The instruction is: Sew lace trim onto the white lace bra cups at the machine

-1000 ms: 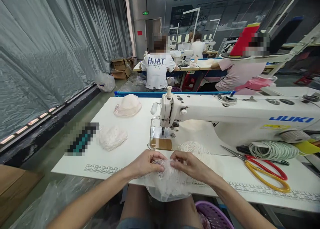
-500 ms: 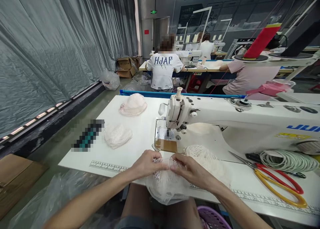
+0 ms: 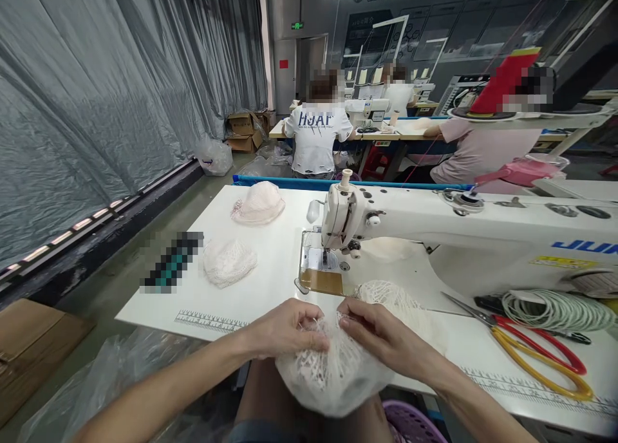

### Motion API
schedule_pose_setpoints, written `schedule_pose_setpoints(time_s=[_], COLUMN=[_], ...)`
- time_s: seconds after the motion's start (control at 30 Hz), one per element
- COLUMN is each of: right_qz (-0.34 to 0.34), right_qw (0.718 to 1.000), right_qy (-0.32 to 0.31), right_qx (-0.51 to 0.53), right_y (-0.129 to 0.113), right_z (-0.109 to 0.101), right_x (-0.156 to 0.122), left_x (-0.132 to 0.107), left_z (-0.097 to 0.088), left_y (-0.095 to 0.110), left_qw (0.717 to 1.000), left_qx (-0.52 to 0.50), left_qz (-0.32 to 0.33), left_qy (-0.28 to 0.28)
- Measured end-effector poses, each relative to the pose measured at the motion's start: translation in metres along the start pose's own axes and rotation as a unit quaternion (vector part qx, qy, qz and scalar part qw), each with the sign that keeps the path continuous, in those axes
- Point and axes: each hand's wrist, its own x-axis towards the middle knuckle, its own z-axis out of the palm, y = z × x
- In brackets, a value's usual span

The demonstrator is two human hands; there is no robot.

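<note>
Both my hands grip one white lace mesh piece (image 3: pixel 333 372) at the table's front edge, over my lap. My left hand (image 3: pixel 284 328) pinches its left top edge with curled fingers. My right hand (image 3: pixel 381 337) pinches the right top edge close beside it. The piece bulges down below the table edge. A heap of the same lace (image 3: pixel 393 298) lies on the table just behind my right hand. The white sewing machine (image 3: pixel 434 227) stands behind it, its needle plate (image 3: pixel 318 263) a short way ahead of my hands.
Two more lace pieces (image 3: pixel 228 263) (image 3: pixel 258 203) lie on the white table (image 3: pixel 270 250) at the left. Red and yellow scissors (image 3: pixel 531 346) and a coil of cord (image 3: pixel 555 309) lie at the right. A purple basket (image 3: pixel 410 424) sits below. Other people work at tables behind.
My hands have drawn the lace piece back toward me and lower over the table edge, so more of it bulges down. The view shifted slightly.
</note>
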Motion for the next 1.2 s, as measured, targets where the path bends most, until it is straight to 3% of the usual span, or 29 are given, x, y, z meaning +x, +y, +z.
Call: schedule_pose_setpoints(time_s=[0.17, 0.3, 0.47, 0.57, 0.67, 0.73, 0.9, 1.0, 1.1, 1.2], right_qz=[0.031, 0.059, 0.049, 0.037, 0.028, 0.024, 0.005, -0.082, -0.143, -0.120], right_qw=[0.979, 0.957, 0.946, 0.941, 0.935, 0.928, 0.896, 0.865, 0.889, 0.889], right_qy=[0.066, 0.116, 0.128, 0.131, 0.133, 0.138, 0.192, 0.242, 0.185, 0.158], right_qx=[-0.190, -0.260, -0.293, -0.309, -0.329, -0.344, -0.400, -0.431, -0.394, -0.412], right_y=[0.042, 0.076, 0.090, 0.094, 0.100, 0.103, 0.101, 0.086, 0.070, 0.068], right_z=[0.004, 0.010, 0.005, 0.001, 0.002, 0.003, 0.008, 0.010, 0.013, 0.018], right_x=[0.019, 0.032, 0.042, 0.047, 0.051, 0.051, 0.047, 0.043, 0.041, 0.038], left_x=[0.038, 0.065, 0.078, 0.081, 0.081, 0.081, 0.083, 0.084, 0.084, 0.084], left_z=[-0.017, -0.028, -0.033, -0.030, -0.024, -0.021, -0.021, -0.020, -0.018, -0.015], left_y=[-0.011, -0.013, -0.007, -0.011, -0.022, -0.029, -0.037, -0.037, -0.037, -0.040], left_qw=[0.968, 0.955, 0.923, 0.853, 0.740, 0.704, 0.702, 0.706, 0.702, 0.677], left_qx=[0.241, 0.285, 0.356, 0.469, 0.590, 0.613, 0.627, 0.624, 0.624, 0.635], left_qz=[0.001, -0.016, -0.030, 0.017, 0.179, 0.258, 0.271, 0.269, 0.277, 0.296], left_qy=[0.075, 0.081, 0.146, 0.227, 0.267, 0.251, 0.202, 0.198, 0.202, 0.226])
